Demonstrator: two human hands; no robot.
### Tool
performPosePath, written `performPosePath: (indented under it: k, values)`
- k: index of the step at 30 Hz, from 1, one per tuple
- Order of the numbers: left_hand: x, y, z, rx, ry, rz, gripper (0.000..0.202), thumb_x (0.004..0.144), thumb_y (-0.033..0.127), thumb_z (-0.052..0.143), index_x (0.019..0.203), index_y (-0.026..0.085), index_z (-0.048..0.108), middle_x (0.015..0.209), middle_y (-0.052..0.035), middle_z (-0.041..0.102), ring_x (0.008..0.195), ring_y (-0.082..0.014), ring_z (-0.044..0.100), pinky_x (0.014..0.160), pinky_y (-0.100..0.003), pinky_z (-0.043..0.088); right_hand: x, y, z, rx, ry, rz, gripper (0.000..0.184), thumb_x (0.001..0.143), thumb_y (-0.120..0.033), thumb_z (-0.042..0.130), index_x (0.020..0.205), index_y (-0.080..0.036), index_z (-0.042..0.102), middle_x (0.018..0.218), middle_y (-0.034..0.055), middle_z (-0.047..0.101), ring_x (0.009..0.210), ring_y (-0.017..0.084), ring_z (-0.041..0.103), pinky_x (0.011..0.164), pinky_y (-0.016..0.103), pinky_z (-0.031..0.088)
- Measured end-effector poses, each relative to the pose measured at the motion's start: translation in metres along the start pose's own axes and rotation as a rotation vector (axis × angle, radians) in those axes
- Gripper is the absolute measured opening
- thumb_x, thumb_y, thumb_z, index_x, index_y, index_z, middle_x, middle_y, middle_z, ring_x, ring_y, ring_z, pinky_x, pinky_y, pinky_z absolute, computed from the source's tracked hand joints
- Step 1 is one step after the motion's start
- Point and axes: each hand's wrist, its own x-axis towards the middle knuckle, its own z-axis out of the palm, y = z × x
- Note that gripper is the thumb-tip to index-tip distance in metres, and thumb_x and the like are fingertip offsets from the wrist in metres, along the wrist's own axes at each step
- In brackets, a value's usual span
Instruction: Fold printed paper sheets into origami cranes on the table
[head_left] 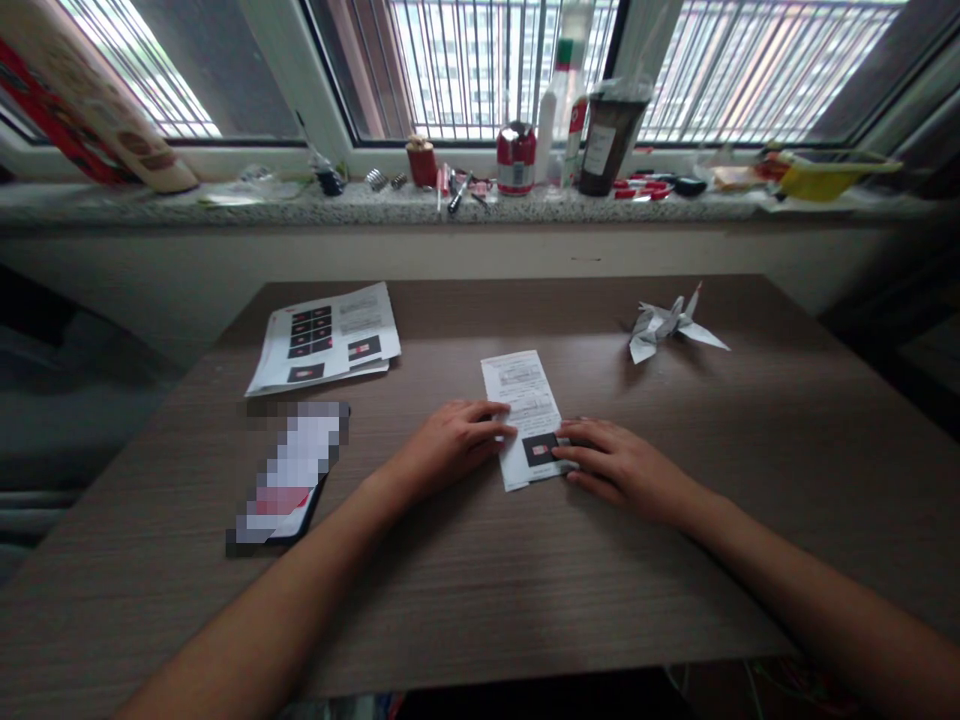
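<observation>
A narrow printed sheet of paper (526,390), seemingly folded, lies on the table in front of me, with a small dark picture near its lower end. The fingertips of my left hand (457,443) rest on its left edge, fingers stretched out. On the opposite edge, the spread fingers of my right hand (626,467) touch the paper beside the dark picture. Neither hand grasps it. Farther back on the right stands a folded paper crane (667,325) with its wings out.
A phone (292,475), its screen blurred, lies left of my left forearm. Behind it is a stack of printed sheets (330,335). The windowsill (262,205) beyond the brown table (450,600) carries a red can (516,160), a dark cup (611,135) and a yellow container (817,178).
</observation>
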Motion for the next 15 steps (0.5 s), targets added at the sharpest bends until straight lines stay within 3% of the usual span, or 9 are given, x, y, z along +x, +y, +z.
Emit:
performPosePath:
  k: [5,8,11,15]
  values:
    - [0.001,0.001,0.0,-0.045,0.003,-0.021,0.026,0.103,0.027,0.061,0.127,0.03,0.072,0.144,-0.0074,0.063,0.122,-0.027,0.065,0.103,-0.049,0.054,-0.001,0.002,0.004,0.021,-0.026,-0.003,0.047,0.103,-0.028,0.06,0.149,-0.037,0.055,0.149,0.0074,0.059,0.137,0.028,0.055,0.114,0.056,0.048]
    - [0.001,0.003,-0.002,-0.05,0.005,-0.026,0.031,0.103,0.028,0.06,0.133,0.028,0.069,0.144,-0.0087,0.063,0.123,-0.0265,0.064,0.104,-0.049,0.053,0.0,0.004,0.004,0.099,-0.015,0.007,0.044,0.103,-0.025,0.058,0.145,-0.038,0.058,0.147,0.0067,0.06,0.135,0.027,0.057,0.111,0.054,0.05]
    - [0.0,0.005,-0.004,-0.036,0.0,-0.021,0.033,0.102,0.027,0.06,0.134,0.027,0.069,0.144,-0.0092,0.062,0.122,-0.0267,0.065,0.105,-0.048,0.053,0.01,0.011,0.0,0.177,0.039,0.067,0.032,0.104,-0.024,0.056,0.133,-0.031,0.065,0.138,0.0096,0.063,0.127,0.025,0.062,0.104,0.047,0.054]
    - [0.0,0.005,-0.003,-0.023,-0.013,-0.029,0.034,0.102,0.028,0.06,0.136,0.028,0.067,0.146,-0.0091,0.061,0.124,-0.0272,0.064,0.105,-0.049,0.053,0.035,0.029,-0.004,0.19,0.121,0.146,0.011,0.1,-0.024,0.062,0.105,-0.023,0.071,0.11,0.0094,0.069,0.103,0.024,0.066,0.09,0.042,0.056]
